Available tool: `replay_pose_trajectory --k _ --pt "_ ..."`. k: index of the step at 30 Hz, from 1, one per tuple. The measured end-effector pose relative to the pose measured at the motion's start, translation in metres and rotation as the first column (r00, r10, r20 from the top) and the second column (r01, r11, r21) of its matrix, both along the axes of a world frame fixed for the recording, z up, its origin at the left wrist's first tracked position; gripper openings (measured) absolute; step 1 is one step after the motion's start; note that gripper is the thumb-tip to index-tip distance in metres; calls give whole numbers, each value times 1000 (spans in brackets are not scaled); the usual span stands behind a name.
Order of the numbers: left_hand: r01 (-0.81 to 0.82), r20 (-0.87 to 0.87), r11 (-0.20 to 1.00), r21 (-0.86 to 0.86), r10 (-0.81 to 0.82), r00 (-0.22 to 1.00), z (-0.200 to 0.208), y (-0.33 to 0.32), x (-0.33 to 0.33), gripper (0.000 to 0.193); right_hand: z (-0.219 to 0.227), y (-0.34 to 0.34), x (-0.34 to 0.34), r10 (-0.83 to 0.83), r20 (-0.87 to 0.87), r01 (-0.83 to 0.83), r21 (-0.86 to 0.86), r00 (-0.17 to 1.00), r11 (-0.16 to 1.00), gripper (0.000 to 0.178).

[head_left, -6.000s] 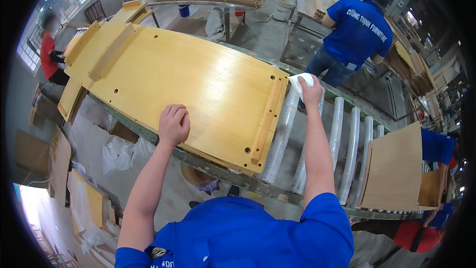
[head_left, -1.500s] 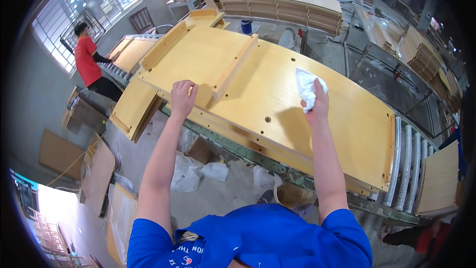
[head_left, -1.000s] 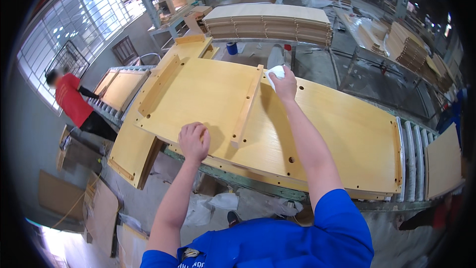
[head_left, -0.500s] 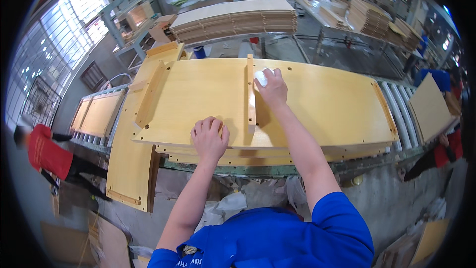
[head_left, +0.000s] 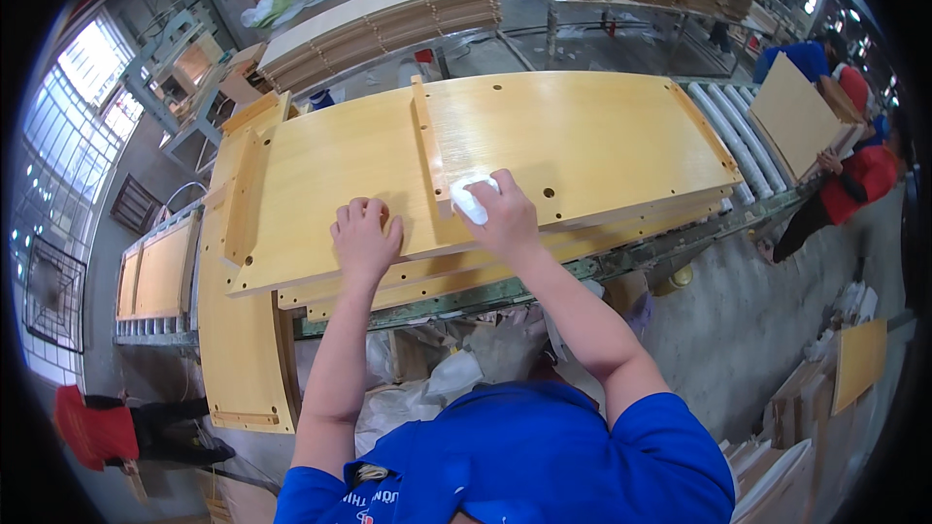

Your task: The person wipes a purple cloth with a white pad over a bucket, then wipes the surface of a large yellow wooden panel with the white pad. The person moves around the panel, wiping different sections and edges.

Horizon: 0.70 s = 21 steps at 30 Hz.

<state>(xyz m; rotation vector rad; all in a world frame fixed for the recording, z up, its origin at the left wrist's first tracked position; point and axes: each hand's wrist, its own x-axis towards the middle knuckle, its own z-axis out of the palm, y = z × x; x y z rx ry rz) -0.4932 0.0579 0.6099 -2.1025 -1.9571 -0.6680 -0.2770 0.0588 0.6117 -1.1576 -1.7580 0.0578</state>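
Both hands are on the top yellow wooden panel: the left hand rests flat near its front edge, fingers loosely together, while the right hand is closed around a white cloth, pressing it beside the raised wooden rail. Half a second ago the cloth sat higher up along that rail; now it is nearer the person, so the wiping seems to be running down the rail's length. The panel lies on a stack over a roller conveyor. Another person holds a smaller board at right.
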Motion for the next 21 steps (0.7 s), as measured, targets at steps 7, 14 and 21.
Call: replay_pose_trajectory --k 7,14,21 --pt "43 -4 997 60 -43 999 -4 3 5 18 2 31 28 83 -863 -489 -202 499 848 35" --pt "19 11 997 69 -20 1000 0 6 11 14 -13 151 32 -40 -958 -641 -220 283 735 50" --pt "-9 1 997 80 9 1000 1 5 6 12 -10 172 1 54 -306 -142 -272 950 952 43"
